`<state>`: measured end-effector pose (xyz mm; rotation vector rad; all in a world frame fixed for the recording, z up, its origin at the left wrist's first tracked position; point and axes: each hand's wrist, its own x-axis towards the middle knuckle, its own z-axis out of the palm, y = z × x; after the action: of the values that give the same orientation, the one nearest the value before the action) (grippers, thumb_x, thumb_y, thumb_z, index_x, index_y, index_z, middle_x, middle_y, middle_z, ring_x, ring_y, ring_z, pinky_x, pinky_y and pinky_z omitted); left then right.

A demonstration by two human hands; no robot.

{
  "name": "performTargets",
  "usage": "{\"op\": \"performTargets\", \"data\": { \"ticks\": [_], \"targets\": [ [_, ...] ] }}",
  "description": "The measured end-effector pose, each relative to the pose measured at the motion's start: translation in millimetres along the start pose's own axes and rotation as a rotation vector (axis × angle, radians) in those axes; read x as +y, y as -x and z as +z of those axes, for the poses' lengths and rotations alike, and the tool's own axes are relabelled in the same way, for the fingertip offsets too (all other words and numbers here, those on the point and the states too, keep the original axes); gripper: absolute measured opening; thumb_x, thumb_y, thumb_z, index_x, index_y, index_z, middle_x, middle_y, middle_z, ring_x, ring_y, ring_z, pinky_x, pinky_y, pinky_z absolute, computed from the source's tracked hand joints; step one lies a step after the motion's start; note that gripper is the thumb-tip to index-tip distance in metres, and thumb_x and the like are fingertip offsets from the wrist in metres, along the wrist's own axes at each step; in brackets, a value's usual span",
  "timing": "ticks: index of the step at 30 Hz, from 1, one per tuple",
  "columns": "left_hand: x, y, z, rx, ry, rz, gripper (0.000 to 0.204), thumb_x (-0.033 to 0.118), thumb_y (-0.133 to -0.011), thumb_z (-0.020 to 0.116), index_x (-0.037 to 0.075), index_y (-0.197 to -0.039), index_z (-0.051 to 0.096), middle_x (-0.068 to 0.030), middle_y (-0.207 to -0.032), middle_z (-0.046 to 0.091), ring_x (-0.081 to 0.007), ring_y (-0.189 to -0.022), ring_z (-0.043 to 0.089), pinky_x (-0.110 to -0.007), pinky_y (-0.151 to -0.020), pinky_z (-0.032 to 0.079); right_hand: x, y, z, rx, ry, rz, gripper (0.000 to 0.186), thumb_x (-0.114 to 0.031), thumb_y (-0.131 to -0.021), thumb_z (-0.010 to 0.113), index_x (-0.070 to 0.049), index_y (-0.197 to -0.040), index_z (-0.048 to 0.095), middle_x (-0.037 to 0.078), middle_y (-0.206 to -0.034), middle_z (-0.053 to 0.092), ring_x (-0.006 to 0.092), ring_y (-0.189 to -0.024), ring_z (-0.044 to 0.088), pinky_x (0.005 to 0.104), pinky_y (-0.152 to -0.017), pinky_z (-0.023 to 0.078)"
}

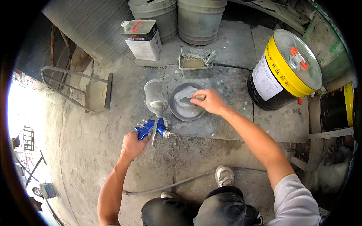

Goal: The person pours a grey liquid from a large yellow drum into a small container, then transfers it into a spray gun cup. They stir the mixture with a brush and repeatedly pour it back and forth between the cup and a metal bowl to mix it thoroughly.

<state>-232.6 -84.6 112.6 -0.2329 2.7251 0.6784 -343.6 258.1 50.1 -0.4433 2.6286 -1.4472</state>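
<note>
Over one round grey bowl [173, 106] of pale liquid [188, 112], the fingers of the right hand [211, 101] grasp one small flat grey tool [186, 100]. Just left of the bowl, the fingers of the left hand [133, 145] clasp one blue spray gun [146, 129] with one translucent cup [156, 93]. Two black-and-yellow metal drums [283, 73] stand at the right.

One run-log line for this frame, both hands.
left hand: holds blue spray gun | right hand: holds flat tool over round pan | pan: grey-white material inside | right: yellow-and-black drum
</note>
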Motion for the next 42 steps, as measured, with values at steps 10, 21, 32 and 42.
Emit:
{"op": "performTargets", "data": {
  "ticks": [10, 21, 32, 42],
  "targets": [
    [67, -4, -38, 0.026, -0.260, 0.071, 0.035, 0.030, -0.074, 0.077, -0.004, -0.079, 0.068, -0.0255, -0.072, 0.064, -0.0424, -0.072, 0.065, -0.047, -0.068, 0.051, -82, -25, -47, -0.137, -0.646, 0.004, 0.025, -0.029, -0.091, 0.070, -0.004, -0.095, 0.071, 0.002, -0.068, 0.064, 0.0046, -0.055, 0.054, 0.0200, -0.045, 0.040],
    [71, -7, -41, -0.002, -0.249, 0.118, 0.036, 0.030, -0.074, 0.078, -0.005, -0.075, 0.067, -0.0264, -0.068, 0.062, -0.0417, -0.065, 0.063, -0.045, -0.063, 0.050, -45, -33, -48, 0.119, -0.673, 0.095, 0.026, -0.030, -0.090, 0.070, -0.003, -0.092, 0.071, 0.000, -0.066, 0.061, 0.0044, -0.052, 0.051, 0.0195, -0.044, 0.039],
    [49, -9, -50, -0.154, 0.076, -0.084, 0.032, 0.019, -0.084, 0.069, -0.004, -0.064, 0.059, -0.0069, -0.053, 0.055, -0.0144, -0.042, 0.053, -0.033, -0.042, 0.042, -7, 17, -10, 0.081, 0.027, 0.029, 0.029, -0.031, -0.088, 0.071, -0.003, -0.095, 0.073, 0.013, -0.082, 0.073, 0.0208, -0.072, 0.069, 0.0339, -0.066, 0.052],
    [61, -13, -45, -0.191, 0.261, -0.106, 0.034, 0.018, -0.087, 0.063, -0.003, -0.061, 0.056, -0.0057, -0.052, 0.053, -0.0131, -0.039, 0.050, -0.031, -0.038, 0.038, -72, 29, -22, 0.289, -0.301, -0.417, 0.014, -0.017, -0.089, 0.070, -0.005, -0.096, 0.072, 0.006, -0.088, 0.072, 0.0096, -0.073, 0.065, 0.0247, -0.063, 0.051]
  ]
}}
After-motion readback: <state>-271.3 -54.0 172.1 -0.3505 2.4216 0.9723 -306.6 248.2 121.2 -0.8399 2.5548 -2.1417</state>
